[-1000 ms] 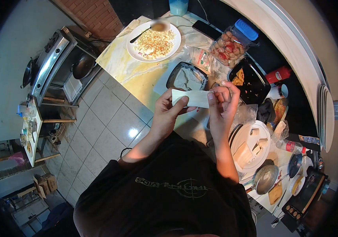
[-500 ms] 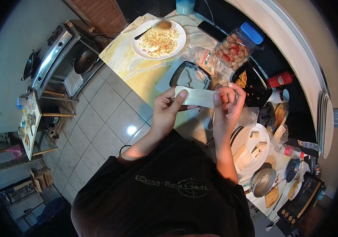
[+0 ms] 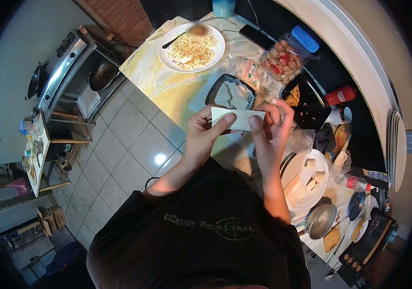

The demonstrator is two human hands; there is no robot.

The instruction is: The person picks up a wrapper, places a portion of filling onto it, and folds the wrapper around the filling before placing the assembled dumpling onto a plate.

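A pale rectangular strip of dough wrapper (image 3: 237,119) is stretched level between my two hands, above the table's front edge. My left hand (image 3: 207,129) pinches its left end, thumb on top and fingers beneath. At the right end my right hand (image 3: 269,126) holds it the same way, thumb pressed on the strip and the other fingers raised behind. Just beyond the strip sits a black square dish (image 3: 214,90) with white paste (image 3: 232,95) inside. To the right of my right forearm, a white plate (image 3: 322,166) carries more pale wrapper pieces (image 3: 298,189).
A large white plate (image 3: 166,61) of chopped filling (image 3: 191,49) with a spoon stands at the back. Behind the dish are a plastic bag (image 3: 245,70), a jar of round brown pieces (image 3: 283,58) and a black tray (image 3: 314,108). A frying pan (image 3: 321,220) lies at right.
Both thumbs have slid inward along the wrapper, the right one clearly further toward the middle. My right hand has shifted slightly left. The dishes around are unmoved.
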